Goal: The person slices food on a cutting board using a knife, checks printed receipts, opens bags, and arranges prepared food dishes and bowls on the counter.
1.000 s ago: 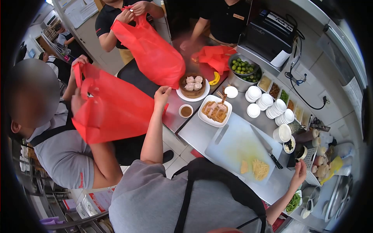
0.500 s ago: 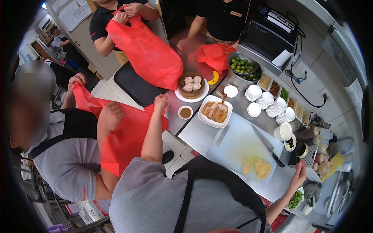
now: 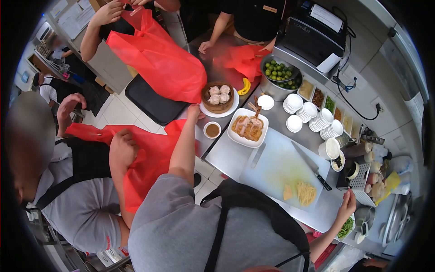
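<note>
Beyond the board (image 3: 267, 176), leftward, the left hand (image 3: 193, 112) is beside the plate (image 3: 232, 108), likely set under the steamer (image 3: 216, 108) against drips, grip unclear; right of the board, the right hand (image 3: 348, 205) is narrowed, contents unclear.

The person's left hand (image 3: 195, 111) has moved closer to the white plate (image 3: 222, 114); the grey-sleeved co-worker's red bag (image 3: 156, 163) hangs lower, and more black tray (image 3: 147, 102) shows.

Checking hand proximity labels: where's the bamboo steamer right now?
Head view, upper middle: the bamboo steamer sits on a white plate, close by the left hand and just above the sauce cup in the image.
</note>
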A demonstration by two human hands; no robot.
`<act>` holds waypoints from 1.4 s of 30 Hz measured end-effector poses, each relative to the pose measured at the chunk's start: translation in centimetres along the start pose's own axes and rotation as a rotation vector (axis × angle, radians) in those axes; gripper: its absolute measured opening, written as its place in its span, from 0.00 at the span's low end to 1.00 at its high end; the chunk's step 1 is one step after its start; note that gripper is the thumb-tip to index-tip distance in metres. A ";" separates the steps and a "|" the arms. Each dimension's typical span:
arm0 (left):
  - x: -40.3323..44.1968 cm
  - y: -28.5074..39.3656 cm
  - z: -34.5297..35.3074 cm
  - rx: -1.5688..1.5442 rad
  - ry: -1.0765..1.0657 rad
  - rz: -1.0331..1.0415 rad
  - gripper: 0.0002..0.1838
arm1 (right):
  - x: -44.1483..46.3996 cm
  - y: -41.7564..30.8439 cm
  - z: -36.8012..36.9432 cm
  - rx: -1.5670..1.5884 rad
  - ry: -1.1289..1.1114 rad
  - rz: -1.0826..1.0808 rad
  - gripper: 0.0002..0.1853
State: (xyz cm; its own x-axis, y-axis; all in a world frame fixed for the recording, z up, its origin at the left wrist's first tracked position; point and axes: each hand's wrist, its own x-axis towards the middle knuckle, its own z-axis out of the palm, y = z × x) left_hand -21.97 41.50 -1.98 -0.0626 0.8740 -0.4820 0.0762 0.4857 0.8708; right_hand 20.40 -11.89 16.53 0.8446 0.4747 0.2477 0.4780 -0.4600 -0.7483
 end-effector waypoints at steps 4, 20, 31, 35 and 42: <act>0.5 0.3 0.6 -0.168 -0.010 -0.029 0.12 | 0.0 0.7 0.0 -0.028 0.000 -0.027 0.15; -1.2 1.1 0.5 -0.079 0.019 0.015 0.02 | 0.0 -0.9 1.5 -0.228 -0.043 0.000 0.14; 0.0 -1.0 2.6 -0.297 0.162 0.116 0.11 | -0.1 -2.1 1.7 -0.186 -0.081 -0.055 0.12; 0.0 -1.1 2.8 -0.457 0.142 0.075 0.12 | -0.3 -1.9 2.2 -0.181 -0.088 -0.051 0.12; 1.1 -0.9 2.4 -0.374 0.026 0.039 0.09 | -0.6 -3.0 3.0 -0.186 -0.101 -0.086 0.11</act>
State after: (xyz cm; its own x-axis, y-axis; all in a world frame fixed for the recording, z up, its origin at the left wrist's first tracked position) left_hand -19.74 42.07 -3.56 -0.0922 0.8888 -0.4488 -0.2889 0.4075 0.8663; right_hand 17.71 -8.51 16.79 0.7746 0.5869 0.2357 0.5915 -0.5404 -0.5984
